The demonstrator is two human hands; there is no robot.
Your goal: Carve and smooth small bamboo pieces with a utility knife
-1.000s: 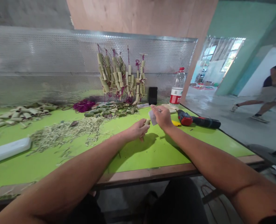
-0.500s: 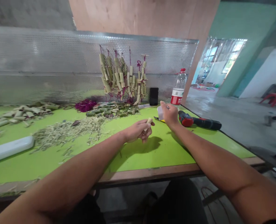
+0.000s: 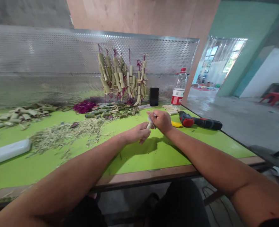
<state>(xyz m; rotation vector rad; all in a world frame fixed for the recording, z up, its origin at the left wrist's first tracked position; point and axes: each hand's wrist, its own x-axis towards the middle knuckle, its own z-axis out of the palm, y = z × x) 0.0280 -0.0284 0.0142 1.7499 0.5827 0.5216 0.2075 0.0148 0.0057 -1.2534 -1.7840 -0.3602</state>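
Observation:
My left hand is closed around a short piece of bamboo above the green tabletop. Its pale end points up and right, towards my other hand. Right beside it, my right hand grips a small pale sheet, pressed against the end of the bamboo piece. My fingers cover most of the sheet, so its material is unclear. A yellow-handled tool lies just right of my right hand, partly hidden by the wrist. Beyond it rests a red and black cordless drill.
Bamboo shavings and cut bamboo pieces cover the left and back. Purple string, a black phone and a plastic bottle stand along the perforated panel, where strung bamboo hangs. A white bar lies left.
My right hand has moved left and down with the pale sheet, from near the bottle to the bamboo piece in my left hand. Short pale sticks by the bottle are now uncovered.

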